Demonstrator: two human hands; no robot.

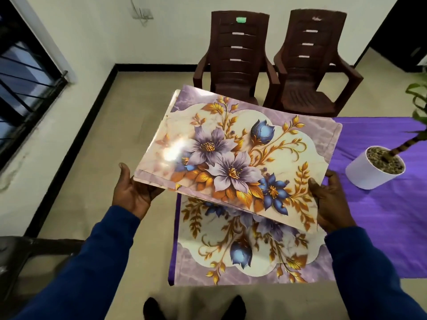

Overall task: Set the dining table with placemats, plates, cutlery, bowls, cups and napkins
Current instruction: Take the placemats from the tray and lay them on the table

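Two brown plastic chairs (233, 58) (312, 65) stand side by side at the table's far edge. A white pot (369, 174) with a plant sits on the purple cloth (381, 215). A barred window (25, 72) is at left.

Two dark brown plastic chairs (275, 63) stand side by side against a white wall (92, 26). The floor (129, 116) is pale tan with a black strip along the wall's bottom. A dark barred window (20, 72) sits on the left.
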